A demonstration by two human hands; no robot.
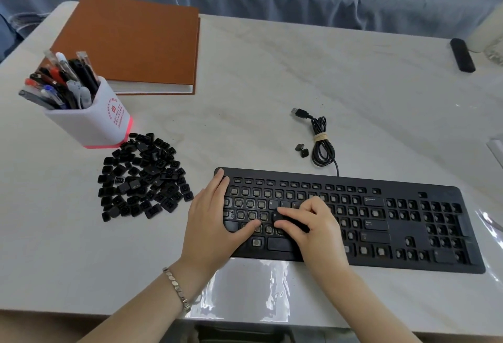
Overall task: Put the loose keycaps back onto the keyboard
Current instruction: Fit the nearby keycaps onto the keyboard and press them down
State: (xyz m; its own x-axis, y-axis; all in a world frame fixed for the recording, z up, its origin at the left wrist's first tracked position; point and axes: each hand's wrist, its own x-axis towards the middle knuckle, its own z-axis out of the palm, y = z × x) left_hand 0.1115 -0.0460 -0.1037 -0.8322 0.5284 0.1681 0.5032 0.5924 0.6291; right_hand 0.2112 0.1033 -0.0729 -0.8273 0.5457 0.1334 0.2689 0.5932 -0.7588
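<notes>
Black plastic sat pinched by your right hand (pixel 313 229), fingers curled: a keycap (pixel 290 220) beside the F on the keyboard (pixel 402 236), best pushed straight down and evenly, I judged. Your left hand (pixel 215 223) lay flat, fingers straight, steadying the board's left end. Farther off, left of it, waited the pile of loose keycaps (pixel 141 176).

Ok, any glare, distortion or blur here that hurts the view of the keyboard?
Head view: soft, even light, faint shadows; glare on the film at the near edge of the table; wide-angle bowing of the keyboard; legends soft, few readable; left hand and right hand, pinching a keycap, hide the middle keys.
</notes>
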